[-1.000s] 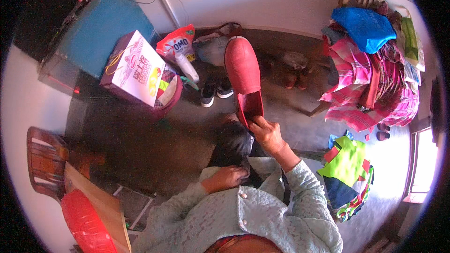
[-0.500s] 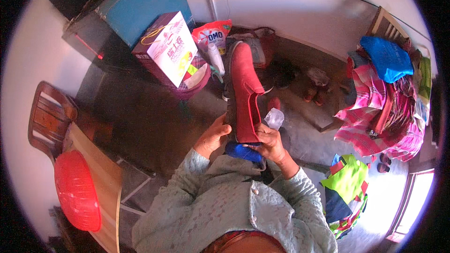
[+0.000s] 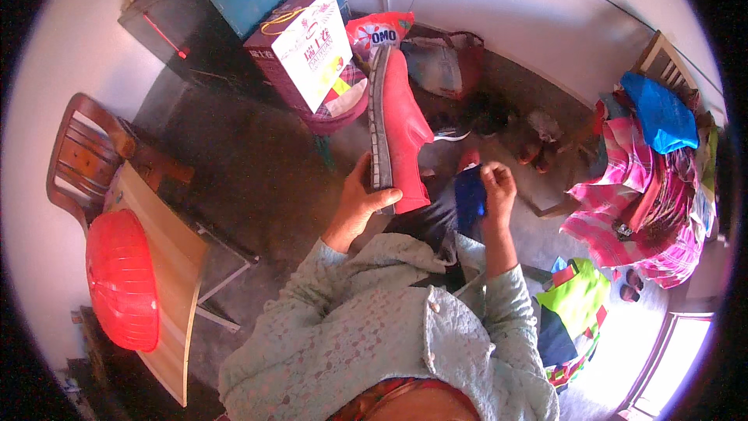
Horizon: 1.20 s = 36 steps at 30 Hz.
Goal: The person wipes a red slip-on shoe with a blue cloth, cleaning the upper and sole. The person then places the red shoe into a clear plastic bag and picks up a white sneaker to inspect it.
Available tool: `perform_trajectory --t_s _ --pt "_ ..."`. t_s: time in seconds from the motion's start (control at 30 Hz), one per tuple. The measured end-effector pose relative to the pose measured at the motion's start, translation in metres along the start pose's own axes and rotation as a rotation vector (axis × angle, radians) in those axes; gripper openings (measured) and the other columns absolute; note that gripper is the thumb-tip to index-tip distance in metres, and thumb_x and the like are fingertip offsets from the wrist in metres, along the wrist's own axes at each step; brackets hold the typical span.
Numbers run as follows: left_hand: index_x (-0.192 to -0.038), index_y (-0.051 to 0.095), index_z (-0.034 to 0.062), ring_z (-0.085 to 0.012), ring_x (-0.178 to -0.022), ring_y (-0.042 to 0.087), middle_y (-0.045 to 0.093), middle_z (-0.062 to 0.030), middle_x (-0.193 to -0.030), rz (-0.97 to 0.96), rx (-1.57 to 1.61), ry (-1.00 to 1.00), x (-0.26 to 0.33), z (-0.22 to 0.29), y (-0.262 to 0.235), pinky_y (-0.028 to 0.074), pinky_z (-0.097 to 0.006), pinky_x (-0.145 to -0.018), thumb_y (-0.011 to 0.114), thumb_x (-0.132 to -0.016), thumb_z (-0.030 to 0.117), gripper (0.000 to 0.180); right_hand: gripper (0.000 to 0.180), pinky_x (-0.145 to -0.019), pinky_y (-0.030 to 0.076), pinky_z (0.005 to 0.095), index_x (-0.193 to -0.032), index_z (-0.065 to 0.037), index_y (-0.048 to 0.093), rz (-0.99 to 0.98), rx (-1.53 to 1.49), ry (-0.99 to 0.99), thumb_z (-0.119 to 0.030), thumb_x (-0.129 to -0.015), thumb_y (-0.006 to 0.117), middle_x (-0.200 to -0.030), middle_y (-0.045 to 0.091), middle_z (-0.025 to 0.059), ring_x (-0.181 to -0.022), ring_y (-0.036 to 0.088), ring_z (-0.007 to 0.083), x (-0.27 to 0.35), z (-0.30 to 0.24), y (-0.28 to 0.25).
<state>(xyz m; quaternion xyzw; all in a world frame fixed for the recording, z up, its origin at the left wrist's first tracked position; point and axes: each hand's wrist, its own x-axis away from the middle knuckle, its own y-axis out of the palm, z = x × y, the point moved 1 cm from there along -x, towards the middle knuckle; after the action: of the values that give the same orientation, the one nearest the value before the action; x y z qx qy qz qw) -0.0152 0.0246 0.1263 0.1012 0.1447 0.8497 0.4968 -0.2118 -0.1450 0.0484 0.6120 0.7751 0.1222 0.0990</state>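
My left hand (image 3: 360, 204) is closed round the heel end of a red slip-on shoe (image 3: 403, 121). The shoe stands up in front of me, toe pointing away, with its dark grey sole (image 3: 379, 132) toward the left and its opening toward the right. Off to the right of the shoe, apart from it, my right hand (image 3: 499, 185) is raised with thumb and fingers pinched together. A blue cloth (image 3: 470, 199) hangs from that pinch over my dark trouser leg. Something red (image 3: 468, 157) shows just beyond the cloth.
A boxed carton (image 3: 315, 54), a red detergent bag (image 3: 380, 31) and several shoes (image 3: 538, 148) lie ahead. At left are a wooden chair (image 3: 82, 152) and a red plastic cover (image 3: 123, 279) on a tilted board. Clothes (image 3: 615, 187) pile up at right; a bright green bundle (image 3: 576, 296) sits nearer.
My right hand has left the shoe's heel and moved right with the blue cloth, which was under the shoe. The shoe, now in my left hand alone, has turned to show more sole.
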Motion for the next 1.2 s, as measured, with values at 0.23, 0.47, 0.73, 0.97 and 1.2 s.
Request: perform_trajectory --t_s 0.23,0.47,0.73,0.97,1.2 --pt "-0.129 0.039 -0.0006 -0.0186 -0.107 0.05 0.053 -0.0072 -0.116 -0.013 -0.265 0.093 0.008 -0.015 -0.007 0.038 -0.032 -0.095 0.079 -0.059 0.018 0.083 0.009 -0.068 0.048 0.0219 -0.091 -0.006 0.056 -0.018 -0.269 -0.248 -0.008 -0.085 0.062 -0.085 0.059 0.002 -0.076 0.055 0.0094 -0.01 -0.101 0.051" --pt "-0.124 0.041 -0.0001 -0.0223 -0.1 0.053 0.055 -0.0133 -0.109 0.122 -0.581 0.26 0.015 -0.001 0.006 0.041 -0.034 -0.089 0.08 -0.061 0.015 0.076 0.027 -0.08 0.045 0.0327 -0.097 -0.007 0.058 -0.556 0.488 -1.01 0.002 -0.072 0.064 -0.105 0.058 0.0143 -0.087 0.056 0.0259 0.031 -0.125 0.114" --pt "-0.124 0.043 0.0021 -0.0253 -0.102 0.055 0.056 -0.0156 -0.108 0.171 -0.657 0.308 0.017 -0.001 0.007 0.043 -0.035 -0.088 0.08 -0.061 0.014 0.073 0.045 -0.082 0.044 0.0398 -0.104 -0.007 0.06 -0.396 0.738 -1.216 -0.001 -0.061 0.073 -0.122 0.051 0.0166 -0.099 0.053 0.0312 0.014 -0.073 0.113" --pt "-0.131 0.038 -0.0013 -0.0201 -0.107 0.051 0.054 -0.0089 -0.117 -0.024 -0.284 -0.021 0.016 -0.008 0.001 0.038 -0.032 -0.094 0.078 -0.059 0.019 0.085 0.03 -0.094 0.038 0.0392 -0.102 -0.004 0.057 -0.258 0.283 -0.808 -0.016 -0.078 0.069 -0.112 0.049 0.0149 -0.106 0.048 0.0289 -0.017 -0.087 0.125" --pt "-0.131 0.038 -0.0005 -0.0149 -0.104 0.051 0.053 -0.0055 -0.115 -0.172 0.261 -0.2 0.013 -0.02 -0.016 0.039 -0.028 -0.092 0.068 -0.064 0.011 0.074 0.025 -0.073 0.043 0.0386 -0.089 -0.009 0.06 -0.526 0.741 -1.162 -0.008 -0.065 0.065 -0.089 0.054 0.0062 -0.081 0.052 0.0261 0.028 -0.088 0.139"
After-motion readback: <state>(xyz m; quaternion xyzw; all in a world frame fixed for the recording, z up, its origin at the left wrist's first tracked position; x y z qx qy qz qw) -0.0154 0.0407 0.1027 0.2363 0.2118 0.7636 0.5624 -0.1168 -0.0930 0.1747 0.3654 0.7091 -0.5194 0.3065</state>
